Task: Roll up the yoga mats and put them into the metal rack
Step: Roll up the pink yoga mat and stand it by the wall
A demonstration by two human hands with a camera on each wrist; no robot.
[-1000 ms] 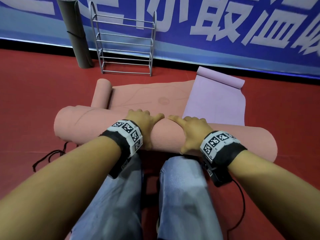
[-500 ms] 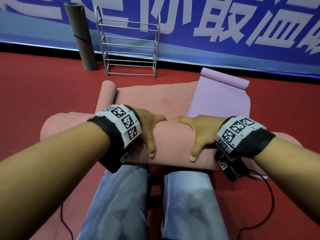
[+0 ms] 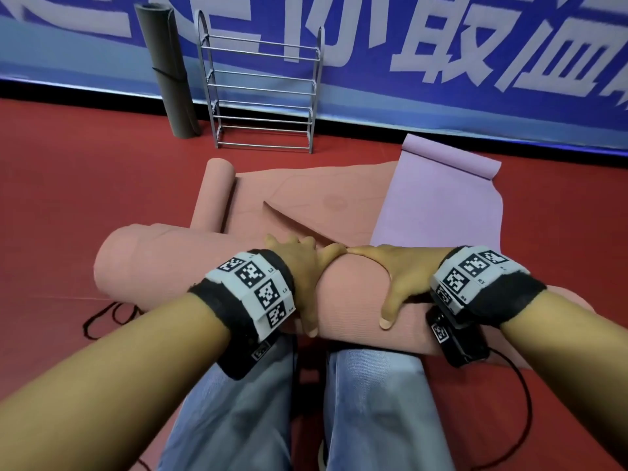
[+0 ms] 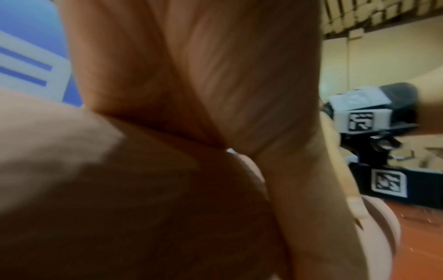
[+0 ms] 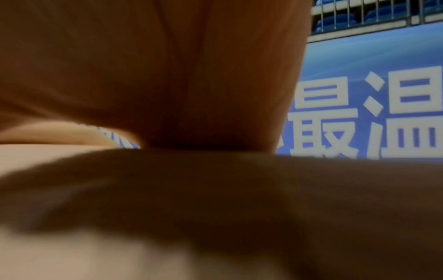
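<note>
Since a moment ago both hands have slid forward over the salmon-pink mat roll (image 3: 190, 266), and their forefingers now meet at its crest.

Four yoga mats show. At far left a grey one (image 3: 169, 73), rolled tight and bound by a dark strap, stands upright against the banner (image 3: 441, 45). Just beside it stands one metal rack (image 3: 263, 93), thin silver tubes with arched side frames and horizontal rails; no mat is in it. On the red floor (image 3: 68, 198) lie two salmon-pink mats: a slim rolled cylinder (image 3: 214, 195), and the thick, matte roll lying across in front of the person's knees, its unrolled sheet stretching away toward the rack. A lilac mat (image 3: 435, 202) lies flat to the right, its far end curled.

One left hand (image 3: 302, 266) and one right hand (image 3: 397, 273) press on the thick roll, fingers draped over its far side and thumbs down the near side, gripping the curve. Each wrist wears a black band with white square-patterned tags. Blue denim covers both legs.
</note>
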